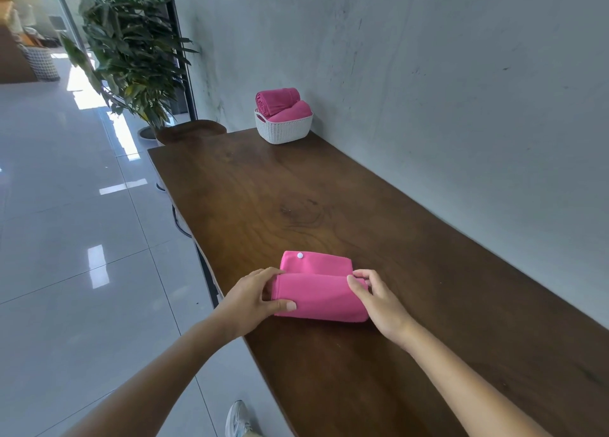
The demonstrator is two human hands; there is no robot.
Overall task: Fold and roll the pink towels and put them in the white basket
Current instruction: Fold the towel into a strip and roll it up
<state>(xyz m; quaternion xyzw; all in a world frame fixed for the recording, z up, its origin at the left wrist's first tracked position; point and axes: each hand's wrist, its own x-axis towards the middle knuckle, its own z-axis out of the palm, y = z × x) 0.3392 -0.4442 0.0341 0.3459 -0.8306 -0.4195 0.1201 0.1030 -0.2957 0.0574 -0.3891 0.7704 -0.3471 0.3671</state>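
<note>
A pink towel lies on the near part of the table, close to its left edge. The near portion is rolled into a thick tube. A flat flap beyond the roll is still unrolled and carries a small white button near its far left corner. The left grip grasps the roll's left end, thumb along the near side and fingers curled over the far side. The right grip grasps the right end, fingers curled over the top. At the far end of the table, against the grey wall, stands the white basket holding two rolled pink towels, one lying higher than the other. Left of the table are a potted plant and a glossy tiled floor. A light shoe shows at the bottom edge.
</note>
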